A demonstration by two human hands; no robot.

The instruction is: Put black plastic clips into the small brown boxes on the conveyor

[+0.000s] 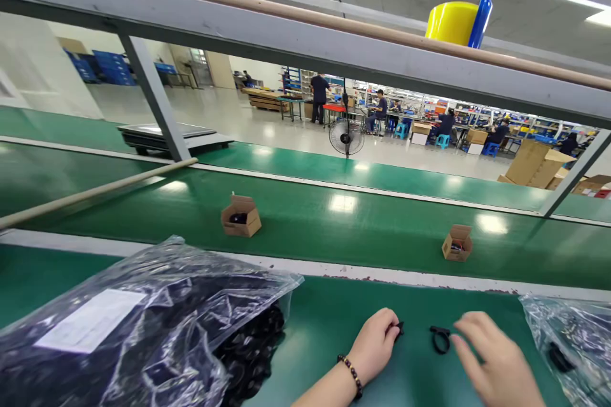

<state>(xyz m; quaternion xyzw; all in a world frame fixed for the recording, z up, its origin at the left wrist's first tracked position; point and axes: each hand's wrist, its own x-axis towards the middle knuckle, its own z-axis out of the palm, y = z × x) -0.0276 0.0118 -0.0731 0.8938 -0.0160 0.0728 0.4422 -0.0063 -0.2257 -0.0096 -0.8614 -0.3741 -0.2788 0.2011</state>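
My left hand, with a bead bracelet on the wrist, rests on the green bench top and is curled shut on a small black part that sticks out past the fingers. A black ring-shaped clamp lies on the bench between my hands. My right hand is next to the clamp, fingers stretched out and slightly blurred, fingertips almost touching it. A large clear plastic bag full of black parts lies to the left of my left hand.
A second clear bag with black parts lies at the right edge. Two small open cardboard boxes sit on the green conveyor belt beyond the bench. A grey frame rail with a yellow tape roll runs overhead. People work far behind.
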